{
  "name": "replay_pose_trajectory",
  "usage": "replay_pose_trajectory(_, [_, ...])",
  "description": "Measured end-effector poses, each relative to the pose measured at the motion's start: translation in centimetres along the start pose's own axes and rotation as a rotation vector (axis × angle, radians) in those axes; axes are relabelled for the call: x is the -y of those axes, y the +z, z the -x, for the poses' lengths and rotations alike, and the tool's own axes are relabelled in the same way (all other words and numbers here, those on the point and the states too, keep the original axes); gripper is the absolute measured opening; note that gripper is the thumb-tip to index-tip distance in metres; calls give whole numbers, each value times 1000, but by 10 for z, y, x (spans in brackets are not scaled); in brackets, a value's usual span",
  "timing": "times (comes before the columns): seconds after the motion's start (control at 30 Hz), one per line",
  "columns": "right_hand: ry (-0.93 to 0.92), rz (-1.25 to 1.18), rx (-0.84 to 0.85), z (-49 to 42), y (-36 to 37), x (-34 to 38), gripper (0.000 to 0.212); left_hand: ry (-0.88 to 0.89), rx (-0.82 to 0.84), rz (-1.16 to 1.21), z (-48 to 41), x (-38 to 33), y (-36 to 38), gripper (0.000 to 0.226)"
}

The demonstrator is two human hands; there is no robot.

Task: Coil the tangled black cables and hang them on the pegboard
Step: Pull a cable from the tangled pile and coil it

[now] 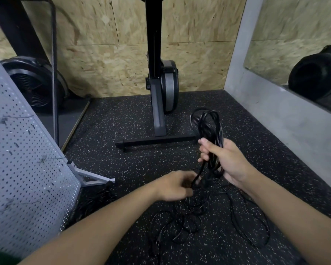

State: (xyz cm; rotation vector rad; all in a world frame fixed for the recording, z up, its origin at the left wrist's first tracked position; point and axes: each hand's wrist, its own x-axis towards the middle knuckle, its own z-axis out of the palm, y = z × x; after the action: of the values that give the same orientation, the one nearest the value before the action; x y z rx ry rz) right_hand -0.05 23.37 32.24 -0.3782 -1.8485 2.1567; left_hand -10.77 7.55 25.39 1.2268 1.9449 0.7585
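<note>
Black coil [208,124]: head view; several gathered cable loops rising at 12 o'clock out of the right hand, the lower ends hanging just under the fist.
Right hand [230,162]: fingers and thumb clamped round the coil's middle.
Strand [200,172]: one cable running from the coil toward 7 o'clock into the left hand.
Left hand [173,185]: near the right hand, at its 8 o'clock; blurred, fingers curled round the strand.
Loose cables [180,225]: tangled on the floor at 6 o'clock from both hands, thin loops spreading toward 4 o'clock under the right forearm.
Pegboard [23,159]: grey perforated panel at 9 o'clock, tilted, on a white foot, wire hooks sticking out.
Floor [122,161]: speckled black rubber.
Exercise machine [158,88]: black upright with a grey wheel housing, at 12 o'clock against the chipboard wall [103,54].
</note>
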Motion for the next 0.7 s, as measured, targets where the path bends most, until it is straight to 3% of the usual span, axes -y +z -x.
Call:
replay_pose_trajectory(0.1, [-54,104,-99,-2,-6,2,15,0,-41,-118,-1,13,5,12])
replay_pose_trajectory(0.23, [1,661,-269,-3,-28,-6,17,-38,-89,-216,2,13,-10,20])
replay_pose_trajectory(0.3, [71,875,-269,-3,-35,-10,22,51,-195,-292,4,5,-16,24])
replay_pose_trajectory(0.4, [149,1079,-184,-3,-35,-12,45,281,-410,-410,5,-14,-20,25])
replay_pose_trajectory(0.5, [222,1055,-61,2,-26,-14,83,442,-620,-366,7,-29,-24,22])
replay_pose_trajectory(0.6, [317,909,90,9,-12,-13,117,461,-740,-268,8,-30,-31,19])
replay_pose_trajectory(0.7, [308,807,266,12,-5,-11,90,406,-767,-182,9,-27,-36,24])
